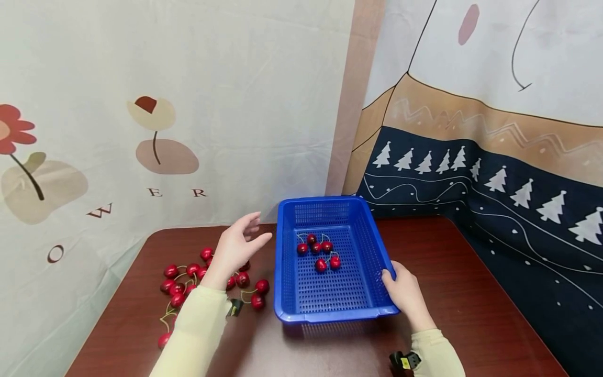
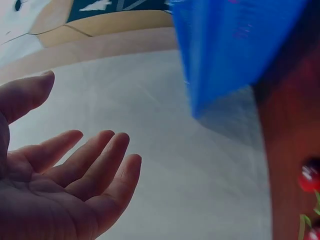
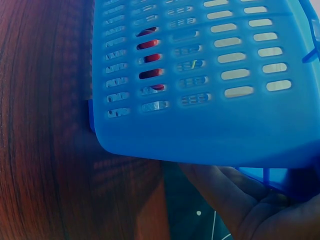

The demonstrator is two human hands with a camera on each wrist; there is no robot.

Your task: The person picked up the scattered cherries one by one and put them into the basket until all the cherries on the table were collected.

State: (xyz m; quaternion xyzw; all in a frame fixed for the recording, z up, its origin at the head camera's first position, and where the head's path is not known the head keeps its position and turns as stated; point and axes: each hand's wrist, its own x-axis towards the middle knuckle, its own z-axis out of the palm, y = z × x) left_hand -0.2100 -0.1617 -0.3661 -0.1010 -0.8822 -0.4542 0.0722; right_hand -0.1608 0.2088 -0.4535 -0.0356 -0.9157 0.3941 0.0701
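A blue plastic basket [image 1: 330, 317] with slotted sides holds several red cherries [image 1: 316, 247] with green stems. My right hand [image 1: 406, 293] grips its right rim near the front corner, thumb on top. In the right wrist view the basket's slotted wall [image 3: 200, 135] fills much of the picture, with red cherries showing through the slots. My left hand [image 1: 235, 248] is raised left of the basket, apart from it, with relaxed fingers and nothing held. The left wrist view shows that palm [image 2: 55, 205] bare. Under and around the left forearm lie loose cherries [image 1: 177, 300] on the table.
The brown wooden table [image 1: 471, 293] runs back to a light printed cloth [image 1: 264, 104]. A dark cloth with white trees [image 1: 523, 193] hangs at the right. Two cherries [image 1: 257, 301] lie close to the basket's left side.
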